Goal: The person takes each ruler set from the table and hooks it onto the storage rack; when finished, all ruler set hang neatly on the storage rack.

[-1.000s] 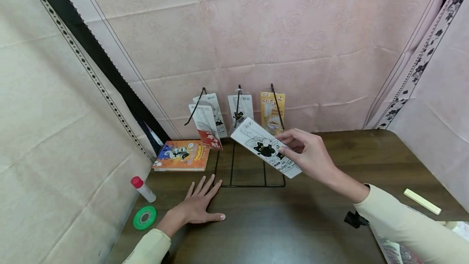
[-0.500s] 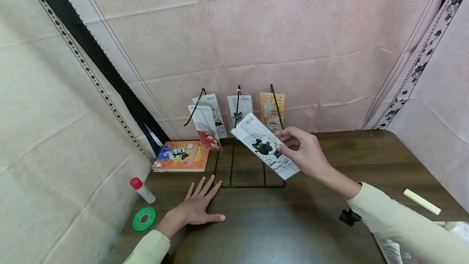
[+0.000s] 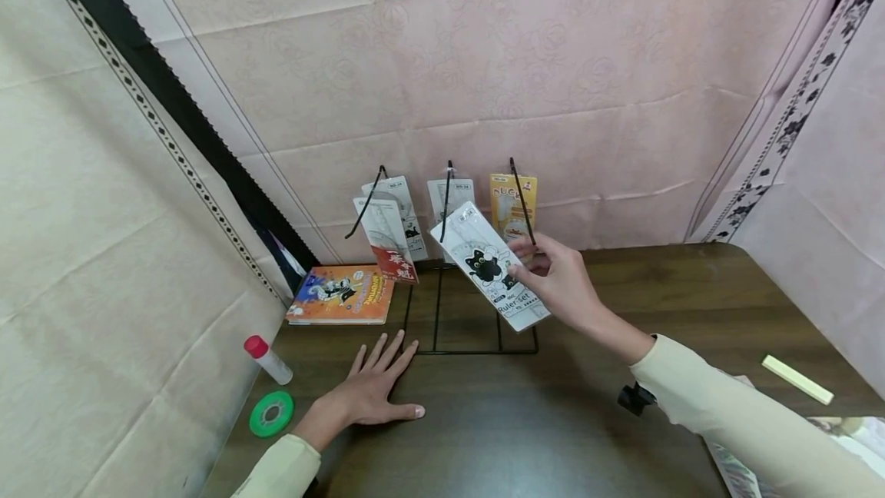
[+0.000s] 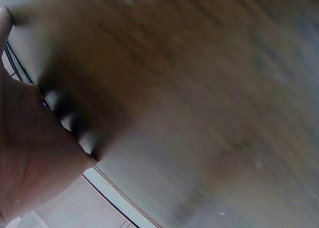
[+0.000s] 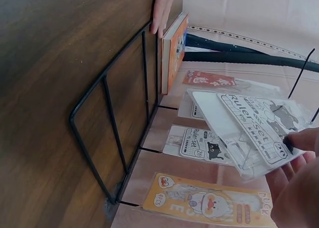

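Observation:
My right hand (image 3: 560, 279) pinches a flat white ruler set packet (image 3: 484, 263) by its right edge, thumb in front. A black cat and "Ruler Set" lettering show on it. The packet tilts, its upper end close by the middle hook of a black wire rack (image 3: 437, 321); whether the hook passes through it, I cannot tell. Another ruler set (image 5: 207, 147) hangs behind on that hook. My left hand (image 3: 369, 386) lies flat with spread fingers on the table, fingertips by the rack's base. In the left wrist view, the left hand (image 4: 40, 153) appears at the edge.
On the rack's left hook hang a red-and-white packet (image 3: 394, 260) and a white one; a yellow duck packet (image 3: 512, 202) hangs at right. An orange book (image 3: 342, 294), glue stick (image 3: 268, 360) and green tape roll (image 3: 272, 413) sit left. A pale yellow strip (image 3: 797, 380) lies right.
My right hand has moved left and slightly up, bringing the ruler set's upper end up beside the middle hook. The left hand stays in place.

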